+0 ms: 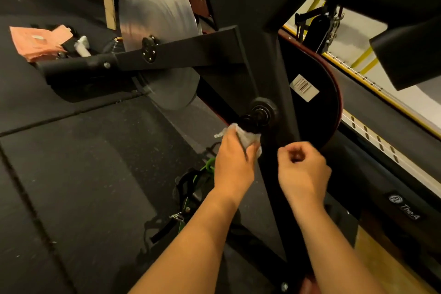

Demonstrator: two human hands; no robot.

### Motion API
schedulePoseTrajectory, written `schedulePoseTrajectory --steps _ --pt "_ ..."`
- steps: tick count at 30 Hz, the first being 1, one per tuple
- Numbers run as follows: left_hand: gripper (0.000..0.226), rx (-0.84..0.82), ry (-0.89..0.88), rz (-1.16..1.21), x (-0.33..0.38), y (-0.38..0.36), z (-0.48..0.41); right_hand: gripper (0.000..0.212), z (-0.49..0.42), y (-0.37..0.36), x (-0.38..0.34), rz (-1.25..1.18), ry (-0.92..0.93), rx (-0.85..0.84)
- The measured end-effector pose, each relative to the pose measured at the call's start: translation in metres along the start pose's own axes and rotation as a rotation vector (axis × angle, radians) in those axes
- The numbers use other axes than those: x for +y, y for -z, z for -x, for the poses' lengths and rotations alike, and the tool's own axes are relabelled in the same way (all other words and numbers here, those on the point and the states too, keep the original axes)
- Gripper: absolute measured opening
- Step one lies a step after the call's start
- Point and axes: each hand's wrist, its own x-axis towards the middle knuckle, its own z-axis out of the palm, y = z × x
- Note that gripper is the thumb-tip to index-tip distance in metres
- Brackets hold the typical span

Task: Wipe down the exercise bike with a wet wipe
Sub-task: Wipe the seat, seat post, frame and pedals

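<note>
Exercise bike (241, 55): crank hub (262, 112) just above my left hand (231, 162), which clamps a wet wipe (248, 138); my right hand (303, 172), fingers curled together, holds nothing visible beside it.

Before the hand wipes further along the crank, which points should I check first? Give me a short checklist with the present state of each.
1. Wet wipe gripped in left hand: ok.
2. Wipe touching crank hub: ok.
3. Right hand free of the wipe: ok; it is loosely curled beside the frame.
4. Flywheel at rest: cannot tell.
5. Wipe still moist: cannot tell.
6. Pedal strap clear of hands: ok.
</note>
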Motion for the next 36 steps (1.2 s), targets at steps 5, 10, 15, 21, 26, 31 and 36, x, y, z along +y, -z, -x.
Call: schedulePoseTrajectory --steps 5,10,15,21,26,31,36 --pt "0.051 0.146 -0.146 -0.085 0.045 -0.013 -0.036 0.013 -0.029 0.024 -0.01 0.0 0.213 -0.032" --pt "0.028 0.052 0.235 0.001 -0.009 -0.019 0.004 0.025 -0.041 0.019 -0.002 0.238 0.294 -0.118" --pt "0.047 0.197 0.003 -0.141 0.015 -0.022 -0.01 0.026 -0.043 0.019 -0.003 0.276 0.343 -0.112" --pt "0.056 0.102 -0.058 -0.091 0.022 -0.016 -0.015 0.027 -0.042 0.018 -0.003 0.294 0.338 -0.102" --pt "0.032 -0.038 0.083 -0.114 -0.023 -0.002 0.019 0.026 -0.039 0.019 -0.004 0.281 0.35 -0.118" --pt "0.03 -0.016 0.099 -0.324 -0.021 0.017 0.032 0.026 -0.035 0.02 -0.006 0.279 0.34 -0.121" --pt "0.041 0.014 0.126 -0.22 -0.009 0.003 0.068 0.025 -0.032 0.019 -0.009 0.297 0.324 -0.101"
